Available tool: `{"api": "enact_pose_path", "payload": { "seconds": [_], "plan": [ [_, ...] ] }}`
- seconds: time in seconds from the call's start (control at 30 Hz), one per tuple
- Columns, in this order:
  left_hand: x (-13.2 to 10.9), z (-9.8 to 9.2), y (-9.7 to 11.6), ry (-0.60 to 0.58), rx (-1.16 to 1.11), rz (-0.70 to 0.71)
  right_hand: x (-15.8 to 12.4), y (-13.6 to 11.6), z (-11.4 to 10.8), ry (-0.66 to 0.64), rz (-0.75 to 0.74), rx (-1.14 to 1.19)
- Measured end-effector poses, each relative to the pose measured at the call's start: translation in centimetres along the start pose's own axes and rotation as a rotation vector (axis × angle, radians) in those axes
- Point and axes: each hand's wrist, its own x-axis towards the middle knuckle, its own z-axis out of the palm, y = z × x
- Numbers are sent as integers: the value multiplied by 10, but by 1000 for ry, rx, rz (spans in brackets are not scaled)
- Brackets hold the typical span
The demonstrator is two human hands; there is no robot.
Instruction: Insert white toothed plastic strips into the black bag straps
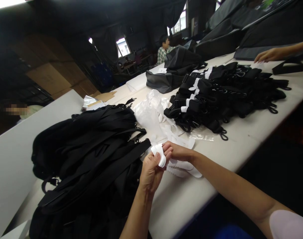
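Observation:
My left hand is closed around a folded white strip with a toothed edge, the thumb pressing on it. Right against those fingers is my right hand; its own fingertips are hidden behind the left hand. Loose white strips, some with toothed edges, lie on the table below and behind the hands. A crumpled translucent plastic bag rests just beyond them. To the left is a large heap of black straps, some with metal hooks.
Rolled black straps with hooks and white bands are piled at the right on the pale table. A co-worker's hand reaches in at far right. Dark grey bags stand behind. A white board borders the left, near cardboard boxes.

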Motion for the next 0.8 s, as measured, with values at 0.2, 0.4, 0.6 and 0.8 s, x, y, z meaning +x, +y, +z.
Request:
{"api": "enact_pose_path", "payload": {
  "seconds": [0.2,0.4,0.6,0.8],
  "plan": [
    [5,1,-18,70,225,80,-3,6,2,-191,96,186],
    [9,-3,-15,104,254,73,1,11,9,-82,199,109],
    [8,-7,-4,144,257,21,4,11,8,106,-16,-46],
    [11,-8,-7,44,207,-75,2,14,-2,477,-197,-437]
  ]
}}
